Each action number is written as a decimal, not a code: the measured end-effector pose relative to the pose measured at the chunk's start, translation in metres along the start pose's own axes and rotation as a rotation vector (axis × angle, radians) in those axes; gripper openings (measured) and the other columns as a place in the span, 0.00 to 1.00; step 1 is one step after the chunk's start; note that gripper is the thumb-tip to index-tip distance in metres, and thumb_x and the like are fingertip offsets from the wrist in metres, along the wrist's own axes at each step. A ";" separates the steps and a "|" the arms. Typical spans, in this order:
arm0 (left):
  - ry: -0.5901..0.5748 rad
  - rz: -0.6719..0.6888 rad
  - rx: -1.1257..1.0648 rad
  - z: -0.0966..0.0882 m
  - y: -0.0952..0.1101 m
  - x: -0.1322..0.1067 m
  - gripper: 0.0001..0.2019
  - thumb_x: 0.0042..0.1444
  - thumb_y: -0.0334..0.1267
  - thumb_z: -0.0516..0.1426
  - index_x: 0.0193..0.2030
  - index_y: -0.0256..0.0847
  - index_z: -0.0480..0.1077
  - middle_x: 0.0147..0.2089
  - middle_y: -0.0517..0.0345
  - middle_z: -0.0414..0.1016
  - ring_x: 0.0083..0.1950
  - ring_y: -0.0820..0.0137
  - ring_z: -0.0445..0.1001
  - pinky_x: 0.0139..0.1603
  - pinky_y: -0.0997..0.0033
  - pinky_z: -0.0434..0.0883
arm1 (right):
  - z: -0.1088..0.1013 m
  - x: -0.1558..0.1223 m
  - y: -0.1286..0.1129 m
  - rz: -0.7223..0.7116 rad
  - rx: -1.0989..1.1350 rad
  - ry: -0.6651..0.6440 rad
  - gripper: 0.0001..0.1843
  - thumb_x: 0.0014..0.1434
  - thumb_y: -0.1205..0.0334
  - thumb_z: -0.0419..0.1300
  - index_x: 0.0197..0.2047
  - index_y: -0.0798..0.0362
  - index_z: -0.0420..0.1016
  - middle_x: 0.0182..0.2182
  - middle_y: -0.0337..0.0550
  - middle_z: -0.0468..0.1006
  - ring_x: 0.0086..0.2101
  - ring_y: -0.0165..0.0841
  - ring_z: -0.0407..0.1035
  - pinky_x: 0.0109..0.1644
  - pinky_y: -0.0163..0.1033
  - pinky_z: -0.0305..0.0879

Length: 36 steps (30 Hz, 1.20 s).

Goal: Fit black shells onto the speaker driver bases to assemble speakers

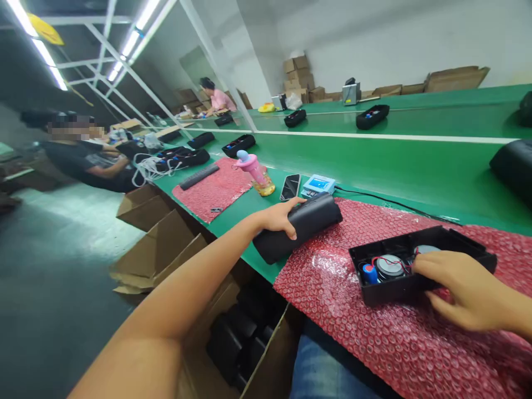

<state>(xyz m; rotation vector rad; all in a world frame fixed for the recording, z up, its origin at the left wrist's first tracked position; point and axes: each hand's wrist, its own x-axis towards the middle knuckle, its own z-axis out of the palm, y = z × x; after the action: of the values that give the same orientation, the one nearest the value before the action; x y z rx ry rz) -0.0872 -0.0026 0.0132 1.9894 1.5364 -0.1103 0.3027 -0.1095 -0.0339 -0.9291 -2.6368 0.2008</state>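
My left hand (279,217) is closed around a black speaker housing (313,221), which is tilted over the near edge of the green bench. On the red bubble wrap (324,282), my right hand (465,285) grips the near wall of an open black speaker case (399,291). Inside that case show round silver speaker drivers (390,265), thin red wires and a blue cylindrical battery (369,274). The right fingers partly cover one driver. Behind the left hand are a small blue device with a screen (319,184) and a phone (290,187).
A pink-lidded drink bottle (258,174) stands beside another bubble-wrap sheet (228,185). Several open black cases lie along the conveyor (374,149). Below the bench edge is a cardboard box (270,354) of black parts. Co-workers sit at the left and far back. A black cable (399,204) crosses the bench.
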 end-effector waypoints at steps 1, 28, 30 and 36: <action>-0.005 -0.007 -0.011 -0.001 -0.002 0.002 0.52 0.32 0.41 0.64 0.67 0.42 0.46 0.56 0.47 0.67 0.54 0.52 0.68 0.53 0.57 0.64 | -0.002 0.001 0.000 -0.001 0.018 -0.044 0.09 0.47 0.68 0.52 0.34 0.52 0.68 0.29 0.43 0.73 0.29 0.35 0.66 0.33 0.40 0.60; -0.023 -0.015 -0.090 0.003 -0.012 0.006 0.52 0.33 0.40 0.65 0.66 0.43 0.44 0.55 0.47 0.67 0.51 0.53 0.68 0.50 0.55 0.65 | 0.030 -0.001 -0.008 -0.061 -0.032 0.117 0.09 0.60 0.64 0.50 0.30 0.52 0.69 0.25 0.42 0.71 0.25 0.34 0.63 0.30 0.40 0.56; -0.025 -0.006 -0.106 0.004 -0.014 0.007 0.52 0.33 0.40 0.65 0.66 0.44 0.44 0.54 0.48 0.68 0.50 0.53 0.69 0.49 0.53 0.66 | 0.035 0.001 -0.011 -0.098 -0.040 0.139 0.10 0.60 0.67 0.49 0.30 0.53 0.69 0.25 0.43 0.71 0.27 0.34 0.63 0.31 0.40 0.57; 0.004 0.047 -0.107 0.006 -0.020 0.009 0.52 0.31 0.40 0.66 0.66 0.45 0.46 0.53 0.48 0.68 0.49 0.52 0.69 0.49 0.51 0.66 | 0.049 0.003 -0.018 -0.148 -0.046 0.212 0.11 0.60 0.70 0.49 0.31 0.55 0.70 0.27 0.44 0.72 0.28 0.34 0.62 0.35 0.39 0.56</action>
<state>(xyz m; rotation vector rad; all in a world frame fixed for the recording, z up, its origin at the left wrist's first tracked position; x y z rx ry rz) -0.1007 0.0049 -0.0039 1.9414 1.4663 -0.0047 0.2729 -0.1227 -0.0742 -0.7220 -2.5077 0.0049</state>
